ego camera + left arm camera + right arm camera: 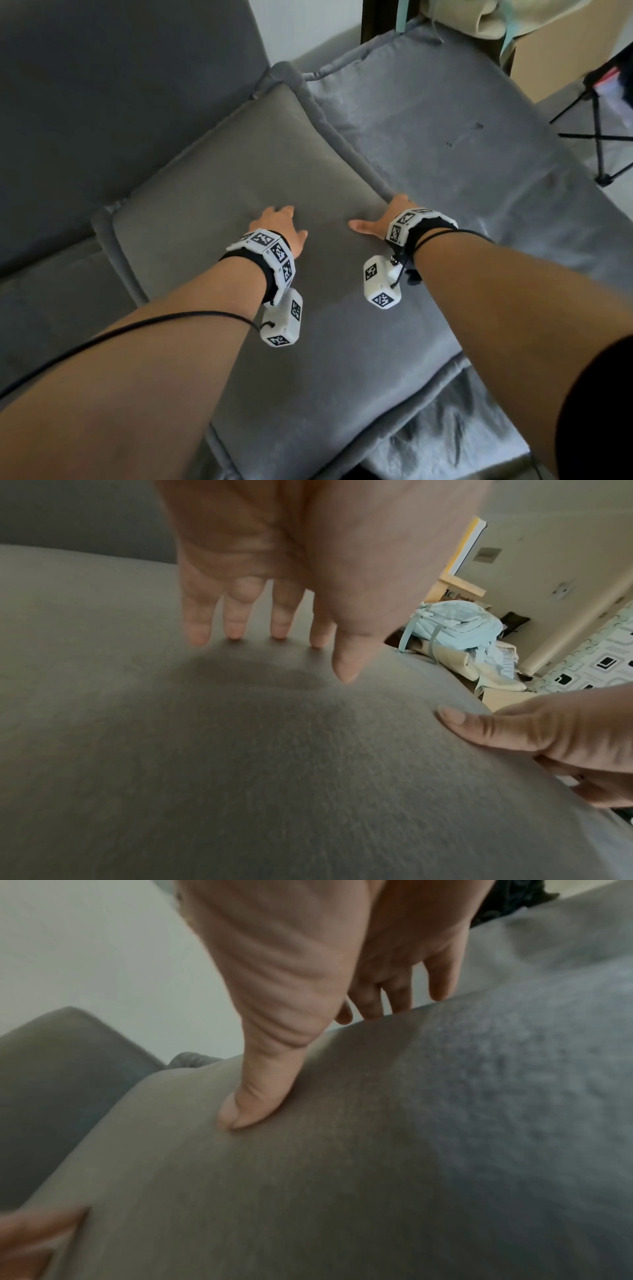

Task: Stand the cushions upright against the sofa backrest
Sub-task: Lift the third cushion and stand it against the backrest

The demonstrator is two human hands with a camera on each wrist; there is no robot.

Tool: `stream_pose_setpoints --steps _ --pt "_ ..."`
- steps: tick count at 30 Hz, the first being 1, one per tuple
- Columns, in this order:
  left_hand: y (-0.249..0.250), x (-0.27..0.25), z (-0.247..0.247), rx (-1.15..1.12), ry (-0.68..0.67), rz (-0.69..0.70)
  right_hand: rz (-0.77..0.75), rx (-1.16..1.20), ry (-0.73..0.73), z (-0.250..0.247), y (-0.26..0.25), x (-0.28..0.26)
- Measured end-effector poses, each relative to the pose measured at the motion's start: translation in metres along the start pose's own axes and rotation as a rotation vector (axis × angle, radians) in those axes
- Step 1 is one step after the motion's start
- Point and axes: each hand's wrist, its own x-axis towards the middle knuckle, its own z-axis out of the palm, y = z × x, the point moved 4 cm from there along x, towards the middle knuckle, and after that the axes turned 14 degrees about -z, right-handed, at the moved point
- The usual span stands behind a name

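A large grey cushion lies flat on the sofa seat, one corner near the grey backrest. My left hand rests on its top face; in the left wrist view the left hand has straight fingers whose tips dent the cushion. My right hand grips the cushion's right edge. The right wrist view shows the right hand with its thumb pressed into the cushion and its fingers hooked over the edge. A second, lighter grey cushion lies flat beside it on the right.
The sofa seat continues to the left below the backrest. A black folding stand is on the floor at the right. Cream cloth and a pale blue bag sit beyond the sofa's far end.
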Motion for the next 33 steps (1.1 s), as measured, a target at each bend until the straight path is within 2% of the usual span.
stream_pose_setpoints --steps 6,11,17,21,29,33 --pt "0.002 0.009 -0.003 0.045 -0.049 0.005 0.015 -0.033 -0.148 0.001 0.004 0.009" --pt "-0.009 -0.003 -0.006 0.117 -0.118 -0.006 0.014 0.043 -0.320 0.008 -0.005 -0.010" --pt "-0.034 -0.036 -0.026 0.073 -0.220 -0.010 0.061 0.206 -0.300 0.037 -0.017 -0.032" --pt "-0.048 -0.055 -0.057 0.003 -0.138 -0.018 0.032 0.212 -0.279 0.026 -0.037 -0.046" --pt "-0.076 -0.097 -0.096 -0.037 -0.013 -0.025 -0.328 -0.122 -0.302 0.014 -0.090 -0.092" --pt "-0.108 -0.117 -0.129 -0.069 0.042 -0.061 -0.397 -0.034 -0.239 -0.002 -0.141 -0.112"
